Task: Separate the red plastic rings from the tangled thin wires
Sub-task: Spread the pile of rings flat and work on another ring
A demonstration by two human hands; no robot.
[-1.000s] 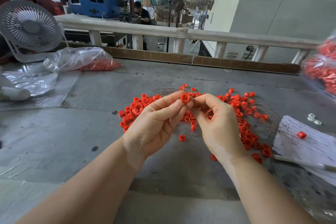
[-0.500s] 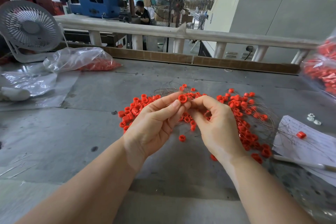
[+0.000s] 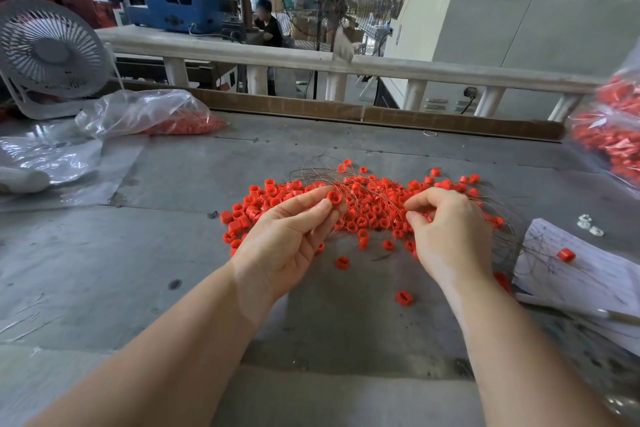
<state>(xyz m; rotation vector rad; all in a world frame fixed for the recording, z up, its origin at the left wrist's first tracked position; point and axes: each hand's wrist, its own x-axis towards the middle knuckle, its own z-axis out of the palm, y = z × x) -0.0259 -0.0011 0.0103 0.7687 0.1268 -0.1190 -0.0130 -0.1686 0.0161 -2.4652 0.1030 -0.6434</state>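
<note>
Here, one red ring [image 3: 334, 198] sits pinched between the thumb and forefinger of my left hand [image 3: 289, 239], lifted just above the heap so I can see the thin wires [image 3: 349, 180] that run by it. My right hand [image 3: 446, 236] is curled, fingertips closed on what looks like a strand of that wire, held apart from the left, I judge, to draw the wire out of the ring. The rest of the red rings [image 3: 374, 208] lie in a loose pile on the grey table [image 3: 138, 270] under both hands, wires looping through and over them, so most of the sorting is yet to do. A clear bag [image 3: 145, 113] of red pieces lies far left, probably for freed rings.
</note>
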